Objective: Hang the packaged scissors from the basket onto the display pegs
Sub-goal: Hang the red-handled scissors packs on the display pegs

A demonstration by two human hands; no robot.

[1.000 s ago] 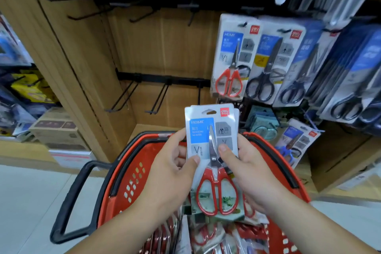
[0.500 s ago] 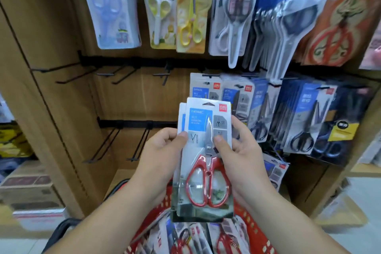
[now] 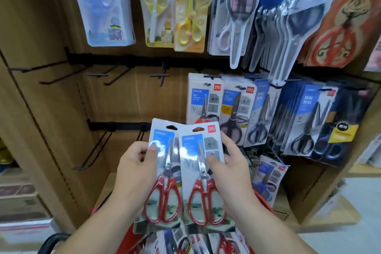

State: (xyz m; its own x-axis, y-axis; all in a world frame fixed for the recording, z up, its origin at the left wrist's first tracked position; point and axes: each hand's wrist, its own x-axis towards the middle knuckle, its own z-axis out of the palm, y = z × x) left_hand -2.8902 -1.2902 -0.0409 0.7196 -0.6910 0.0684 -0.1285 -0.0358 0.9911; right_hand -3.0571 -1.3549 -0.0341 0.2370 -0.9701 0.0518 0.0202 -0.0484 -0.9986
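Two packs of red-handled scissors are fanned apart in front of me. My left hand (image 3: 136,173) grips the left pack (image 3: 164,173), thumb on its blue label. My right hand (image 3: 233,179) grips the right pack (image 3: 201,173), thumb on its card. Below them the red basket (image 3: 127,241) holds several more scissor packs (image 3: 185,241). A matching red-handled pack (image 3: 203,99) hangs on a peg just above the held ones. Empty black pegs (image 3: 158,76) jut from the wooden back panel to the left of it.
Children's scissors (image 3: 103,6) and white-handled scissors (image 3: 235,12) hang on the top row. Black-handled packs (image 3: 305,121) fill the right side. More empty pegs (image 3: 97,146) stick out lower left. A wooden side panel (image 3: 31,88) stands at the left, with boxes (image 3: 18,202) beyond it.
The stacked packs have been spread apart into two, one in each hand. The view has tilted up, so the basket has dropped toward the bottom edge.
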